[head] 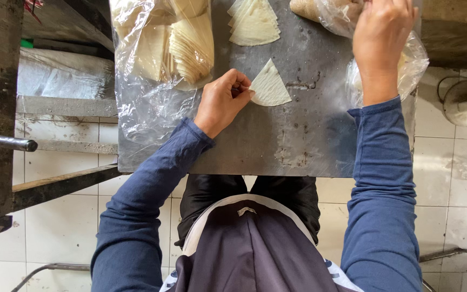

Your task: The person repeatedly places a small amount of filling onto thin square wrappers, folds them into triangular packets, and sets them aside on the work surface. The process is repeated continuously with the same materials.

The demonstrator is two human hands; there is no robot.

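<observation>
The left hand (221,101) is nearly closed, thumb and fingertips pinching the pointed left corner of a pale triangular dough wrapper (269,86) that lies flat near the middle of the metal worktop (298,146). Only that corner is gripped; the rest of the sheet rests on the steel. A thin sheet like this looks likely to tear or crease, so a light pinch at the very tip, with the sheet lifted or folded slowly and kept flat, seems the sound way to handle it.

The right hand (380,38) is at the far right corner of the worktop, curled over the mouth of a clear plastic bag (412,65) holding something pale. Its fingers are turned away, so how far they close, or whether they grip the bag or its contents, cannot be told.

Just beyond the held wrapper, toward the far edge, sits a small stack of wrappers (254,22) fanned out. Along the left edge lies a large clear bag of wrappers (163,48), its loose plastic spilling over the left edge, near the left wrist; a careless sweep could catch it. Below the near edge are the person's lap and a white tiled floor (60,227).
</observation>
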